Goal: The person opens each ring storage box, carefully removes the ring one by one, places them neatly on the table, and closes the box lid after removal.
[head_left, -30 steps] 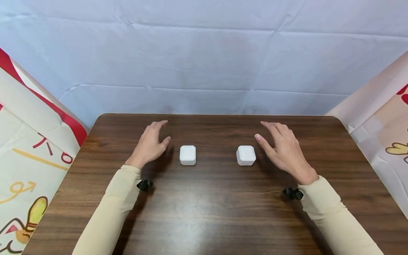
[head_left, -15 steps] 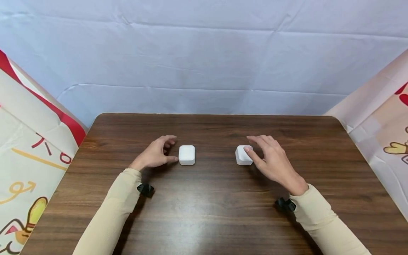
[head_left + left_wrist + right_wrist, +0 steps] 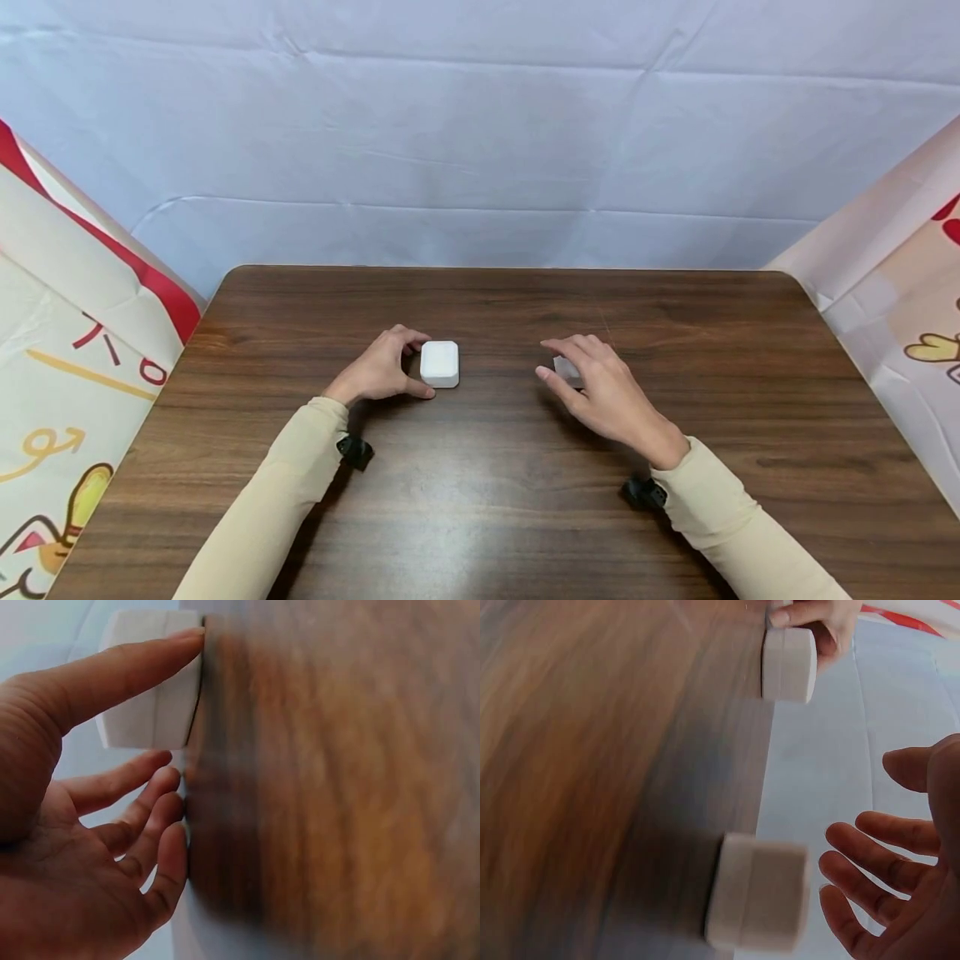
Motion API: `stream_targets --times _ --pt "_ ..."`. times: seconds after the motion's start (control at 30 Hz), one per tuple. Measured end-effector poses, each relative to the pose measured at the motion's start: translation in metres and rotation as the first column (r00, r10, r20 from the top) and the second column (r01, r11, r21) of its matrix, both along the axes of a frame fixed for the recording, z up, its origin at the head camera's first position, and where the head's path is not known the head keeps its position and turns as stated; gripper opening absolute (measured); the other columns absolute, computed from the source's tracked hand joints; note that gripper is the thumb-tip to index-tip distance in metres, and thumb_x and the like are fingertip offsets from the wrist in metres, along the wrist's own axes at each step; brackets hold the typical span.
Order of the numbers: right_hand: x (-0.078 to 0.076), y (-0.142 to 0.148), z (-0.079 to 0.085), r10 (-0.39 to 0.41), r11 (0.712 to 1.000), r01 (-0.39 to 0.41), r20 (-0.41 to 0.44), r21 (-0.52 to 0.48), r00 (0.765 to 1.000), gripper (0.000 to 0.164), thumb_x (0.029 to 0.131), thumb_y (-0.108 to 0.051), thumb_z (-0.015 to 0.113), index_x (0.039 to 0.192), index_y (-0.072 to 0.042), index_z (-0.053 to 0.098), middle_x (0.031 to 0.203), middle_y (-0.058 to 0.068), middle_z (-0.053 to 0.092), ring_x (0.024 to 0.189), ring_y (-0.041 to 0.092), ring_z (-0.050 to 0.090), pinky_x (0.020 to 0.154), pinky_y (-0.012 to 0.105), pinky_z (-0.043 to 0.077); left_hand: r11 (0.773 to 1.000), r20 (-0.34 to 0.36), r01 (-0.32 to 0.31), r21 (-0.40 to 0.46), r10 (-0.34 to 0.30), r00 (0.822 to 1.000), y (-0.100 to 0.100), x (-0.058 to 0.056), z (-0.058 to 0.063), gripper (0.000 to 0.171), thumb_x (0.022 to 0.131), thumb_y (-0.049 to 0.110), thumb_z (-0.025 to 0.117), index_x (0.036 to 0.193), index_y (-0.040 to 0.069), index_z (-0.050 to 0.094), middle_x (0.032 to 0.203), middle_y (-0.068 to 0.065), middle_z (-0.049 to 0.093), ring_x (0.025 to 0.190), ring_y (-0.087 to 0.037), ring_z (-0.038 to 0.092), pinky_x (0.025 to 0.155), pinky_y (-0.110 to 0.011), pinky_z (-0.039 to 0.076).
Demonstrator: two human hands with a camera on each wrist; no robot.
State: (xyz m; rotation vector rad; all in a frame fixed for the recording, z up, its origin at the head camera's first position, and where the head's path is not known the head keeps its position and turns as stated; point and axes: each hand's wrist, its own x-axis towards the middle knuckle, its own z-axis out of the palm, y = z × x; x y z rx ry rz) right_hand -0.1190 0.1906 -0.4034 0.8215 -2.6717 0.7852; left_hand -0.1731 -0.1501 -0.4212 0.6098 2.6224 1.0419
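In the head view, two white blocks are sitting well apart on the dark wood-grained bench (image 3: 480, 475). The left hand (image 3: 382, 367) is curving around the left side of the left block (image 3: 439, 364), thumb lying by the near corner and fingertips by the far one, so its grip is standing apart about that side. The right hand (image 3: 600, 390) is hovering over the right block (image 3: 566, 368), hiding most of it, and its grip is also standing apart, thumb and fingers pointing toward the bench's middle. Pale sleeves (image 3: 273, 492) are covering both forearms. A pale, creased backdrop (image 3: 480, 150) is hanging behind the bench.

In the left wrist view, the thumb is stretching across the near face of the left block, while the other fingers are bending loosely just beside it. The picture is soft here, so whether the thumb is actually touching is hard to tell.

In the right wrist view, the right block is standing blurred on the bench, a gap showing between it and the right hand's parted fingers. Farther off, the left block is standing with the left thumb beside it.
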Motion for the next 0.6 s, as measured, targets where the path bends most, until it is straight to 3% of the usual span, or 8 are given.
stream_targets --times 0.13,0.3,0.6 --pt "-0.002 -0.014 -0.003 0.034 0.999 -0.034 0.010 0.005 0.999 0.039 0.099 -0.031 0.068 0.130 -0.006 0.066 0.097 0.006 0.065 0.084 0.020 0.054 0.089 0.049 0.047 1.000 0.006 -0.015 0.007 0.015 1.000 0.003 0.000 -0.002 0.073 0.070 0.018 0.095 0.131 -0.004 0.061 0.119 -0.015 0.058 0.109 -0.032 0.054 0.094 -0.046 0.046" --pt "-0.008 -0.032 -0.005 0.078 0.997 -0.078 0.044 0.014 0.996 0.043 0.096 -0.033 0.072 0.128 -0.004 0.067 0.114 0.009 0.068 0.104 0.024 0.062 0.092 0.046 0.049 0.999 0.016 -0.028 0.029 0.027 0.999 0.004 0.001 -0.002 0.066 0.070 0.016 0.095 0.126 -0.003 0.065 0.114 -0.013 0.060 0.105 -0.030 0.055 0.093 -0.046 0.046" --pt "-0.028 -0.065 -0.007 0.164 0.986 -0.165 0.168 -0.009 0.972 0.057 0.089 -0.032 0.081 0.133 -0.001 0.063 0.118 0.011 0.065 0.109 0.025 0.063 0.092 0.045 0.052 0.993 0.046 -0.074 0.088 0.070 0.996 0.003 0.002 -0.005 0.062 0.068 0.012 0.096 0.121 -0.004 0.068 0.109 -0.011 0.061 0.103 -0.029 0.055 0.092 -0.045 0.046"
